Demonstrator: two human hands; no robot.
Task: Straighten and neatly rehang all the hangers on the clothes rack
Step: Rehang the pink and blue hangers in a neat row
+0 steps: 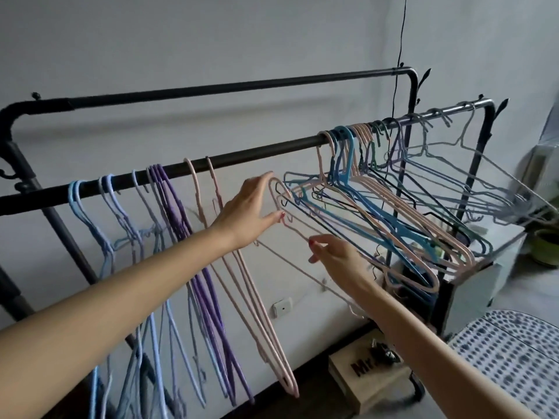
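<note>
A black clothes rack has a front rail [251, 154] and a higher back rail [242, 86]. Blue and purple hangers [169, 213] hang straight on the left, with two pink hangers [260, 313] beside them. A tangled bunch of pink, blue and grey hangers [393, 207] crowds the rail's right end, swung out sideways. Below the rail, off it, I hold a loose pink hanger [296, 228]. My left hand [251, 210] pinches it just below its hook. My right hand [335, 258] grips its shoulder wire.
A white box-like cabinet [484, 267] stands under the rack's right end. A wooden crate [372, 379] sits on the floor. A dotted cushion [514, 358] is at the lower right, a green pot [544, 246] at the far right. A black cord [399, 40] hangs from above.
</note>
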